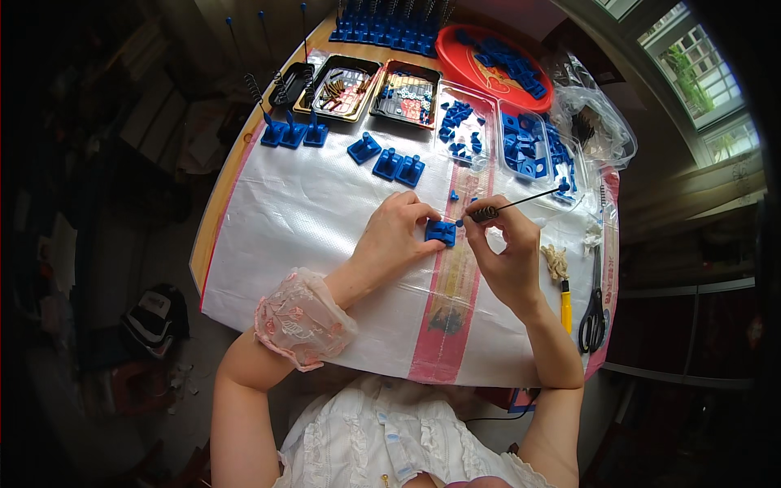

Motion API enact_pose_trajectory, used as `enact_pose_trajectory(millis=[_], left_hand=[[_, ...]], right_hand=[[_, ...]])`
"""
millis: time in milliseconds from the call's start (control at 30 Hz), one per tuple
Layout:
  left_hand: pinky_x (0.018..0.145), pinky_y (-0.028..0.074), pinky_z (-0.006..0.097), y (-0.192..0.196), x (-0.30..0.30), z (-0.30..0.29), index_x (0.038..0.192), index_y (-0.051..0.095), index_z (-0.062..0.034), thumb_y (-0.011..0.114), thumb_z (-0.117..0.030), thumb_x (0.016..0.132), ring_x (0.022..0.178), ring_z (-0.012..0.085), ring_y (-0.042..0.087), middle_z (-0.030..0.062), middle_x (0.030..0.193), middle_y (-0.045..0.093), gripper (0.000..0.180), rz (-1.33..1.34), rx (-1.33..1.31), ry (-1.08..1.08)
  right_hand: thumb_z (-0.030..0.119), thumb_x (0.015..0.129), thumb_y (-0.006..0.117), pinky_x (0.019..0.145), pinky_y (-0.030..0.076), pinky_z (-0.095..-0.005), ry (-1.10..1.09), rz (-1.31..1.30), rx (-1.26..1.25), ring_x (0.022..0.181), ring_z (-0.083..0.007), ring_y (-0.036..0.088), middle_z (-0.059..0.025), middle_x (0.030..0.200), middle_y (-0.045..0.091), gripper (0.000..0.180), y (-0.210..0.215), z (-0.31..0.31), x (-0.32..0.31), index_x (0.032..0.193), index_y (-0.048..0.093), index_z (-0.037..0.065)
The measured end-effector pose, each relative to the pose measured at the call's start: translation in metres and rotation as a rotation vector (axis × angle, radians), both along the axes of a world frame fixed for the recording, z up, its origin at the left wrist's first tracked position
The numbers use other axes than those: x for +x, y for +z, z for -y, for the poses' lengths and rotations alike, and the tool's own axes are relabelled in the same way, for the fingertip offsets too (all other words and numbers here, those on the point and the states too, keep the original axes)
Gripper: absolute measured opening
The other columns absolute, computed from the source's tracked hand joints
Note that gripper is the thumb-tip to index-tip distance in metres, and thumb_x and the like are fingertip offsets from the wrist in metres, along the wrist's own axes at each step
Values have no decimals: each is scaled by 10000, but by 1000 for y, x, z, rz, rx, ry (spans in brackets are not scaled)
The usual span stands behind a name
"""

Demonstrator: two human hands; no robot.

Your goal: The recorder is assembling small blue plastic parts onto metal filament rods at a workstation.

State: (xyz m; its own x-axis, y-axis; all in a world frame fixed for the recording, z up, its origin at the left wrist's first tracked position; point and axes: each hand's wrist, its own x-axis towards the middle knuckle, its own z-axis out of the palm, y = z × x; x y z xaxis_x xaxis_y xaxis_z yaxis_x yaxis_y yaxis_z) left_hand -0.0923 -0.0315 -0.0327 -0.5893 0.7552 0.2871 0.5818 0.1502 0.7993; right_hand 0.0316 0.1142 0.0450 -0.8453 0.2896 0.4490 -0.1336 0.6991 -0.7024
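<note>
My left hand [392,232] pinches a small blue plastic base [440,234] on the covered tabletop, with the thumb and fingers at its left side. From the right, my right hand [508,254] grips a dark coil spring [483,214] between thumb and fingers. A thin black rod [529,198] runs from the spring up to the right and ends in a blue tip [562,186]. At the spring's near end a small blue knob [460,223] sits close beside the base; whether they touch, I cannot tell. Several blue bases [399,166] stand just beyond my hands.
Trays of brass-coloured parts [346,91], small metal parts [407,93] and blue pieces [460,130] line the far side. Behind them are a red round tray [450,61] and rows of sprung blue bases [382,37]. Black scissors [595,313] and a yellow-handled tool [566,305] lie at right.
</note>
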Motion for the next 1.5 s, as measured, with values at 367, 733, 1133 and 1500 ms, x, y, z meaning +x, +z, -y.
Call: enact_pose_trajectory(millis=[367,733,1133,1500], left_hand=[[838,509,397,6,1,1,983,779,-48,898,-214,718,905,281,617,100,877,629,334,46,-41,2],[788,510,373,3,1,1,994,777,-60,904,-239,714,851,245,613,82,851,625,356,1,-13,10],[791,512,374,4,2,1,978,773,-56,904,-235,708,854,257,617,89,849,624,349,3,-13,18],[770,504,381,2,1,1,965,775,-53,903,-263,712,843,259,615,90,832,619,353,9,-4,21]], right_hand=[[-55,854,741,690,548,-310,15,-1,39,766,-194,731,-107,904,727,170,-2,0,0,1008,687,-8],[-53,854,742,677,532,-322,41,10,81,745,-194,700,-106,886,702,194,-3,-1,-2,1027,669,-2],[-48,858,737,687,538,-317,33,40,46,752,-192,700,-104,885,714,187,-7,-1,-4,1027,677,1],[-43,857,741,688,534,-302,6,-1,17,741,-177,692,-102,866,718,154,-2,0,-3,996,686,-9]])
